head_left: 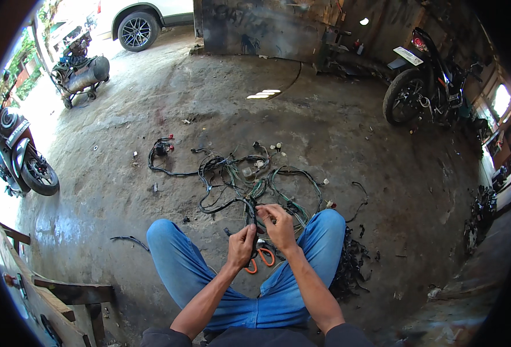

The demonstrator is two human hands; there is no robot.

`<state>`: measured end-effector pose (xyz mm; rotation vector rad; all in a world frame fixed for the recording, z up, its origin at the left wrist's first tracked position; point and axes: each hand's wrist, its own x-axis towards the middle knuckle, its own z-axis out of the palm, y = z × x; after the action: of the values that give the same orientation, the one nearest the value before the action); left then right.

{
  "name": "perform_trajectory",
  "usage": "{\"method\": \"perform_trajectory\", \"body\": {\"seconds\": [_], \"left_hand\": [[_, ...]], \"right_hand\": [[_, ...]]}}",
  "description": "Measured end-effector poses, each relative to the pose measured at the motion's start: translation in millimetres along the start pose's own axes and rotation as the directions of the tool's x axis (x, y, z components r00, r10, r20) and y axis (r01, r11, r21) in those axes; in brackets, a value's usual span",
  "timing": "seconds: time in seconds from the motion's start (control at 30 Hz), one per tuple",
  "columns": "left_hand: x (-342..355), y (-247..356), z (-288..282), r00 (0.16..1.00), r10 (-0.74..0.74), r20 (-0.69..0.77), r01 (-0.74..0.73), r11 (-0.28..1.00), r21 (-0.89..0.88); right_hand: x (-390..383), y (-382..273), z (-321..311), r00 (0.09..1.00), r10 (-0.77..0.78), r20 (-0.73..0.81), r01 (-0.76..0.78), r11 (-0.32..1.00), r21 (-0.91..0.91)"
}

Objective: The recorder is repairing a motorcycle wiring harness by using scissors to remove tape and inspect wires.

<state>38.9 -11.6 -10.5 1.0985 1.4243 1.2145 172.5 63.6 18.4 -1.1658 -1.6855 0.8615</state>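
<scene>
A wiring harness (pixel 207 173) of black-wrapped bundles and loose green wires with small connectors is spread on the ground before me. My left hand (pixel 242 246) is closed round a thick black part of it, held upright between my knees. Right beside it, my right hand (pixel 277 224) is closed, with thumb and fingertips pinched at the same black bundle; the exact bit between them is too small to make out. Below the hands, a pair of scissors with orange handles (pixel 266 255) lies between my legs, its blades hidden.
Black scraps (pixel 354 263) are heaped by my right knee. A short black cable piece (pixel 129 239) lies left of my left knee. A wooden bench (pixel 73 292) stands at the lower left. Motorcycles (pixel 408 95) are parked at both sides, with an air compressor (pixel 85 75) and a white car (pixel 177 11) farther back.
</scene>
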Motion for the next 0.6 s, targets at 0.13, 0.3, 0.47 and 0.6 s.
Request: {"method": "perform_trajectory", "body": {"seconds": [0.13, 0.3, 0.47, 0.6], "left_hand": [[0.5, -16.0, 2.8, 0.990, 0.137, -0.023, -0.130, 0.973, 0.193], [-2.0, -7.7, 6.9, 0.983, 0.183, 0.024, -0.181, 0.930, 0.321], [-2.1, -4.1, 10.8, 0.973, 0.230, -0.008, -0.216, 0.923, 0.319], [-5.1, -6.4, 10.6, 0.979, 0.204, 0.007, -0.199, 0.951, 0.238]], "right_hand": [[-6.2, -7.7, 6.8, 1.000, 0.002, 0.003, -0.002, 0.999, -0.050], [-8.4, 0.5, 1.8, 0.971, 0.235, 0.047, -0.225, 0.961, -0.161], [-11.4, 13.4, 15.8, 0.929, 0.360, -0.083, -0.357, 0.933, 0.048], [-13.8, 51.6, 21.2, 0.732, 0.629, 0.261, -0.652, 0.537, 0.535]]}}
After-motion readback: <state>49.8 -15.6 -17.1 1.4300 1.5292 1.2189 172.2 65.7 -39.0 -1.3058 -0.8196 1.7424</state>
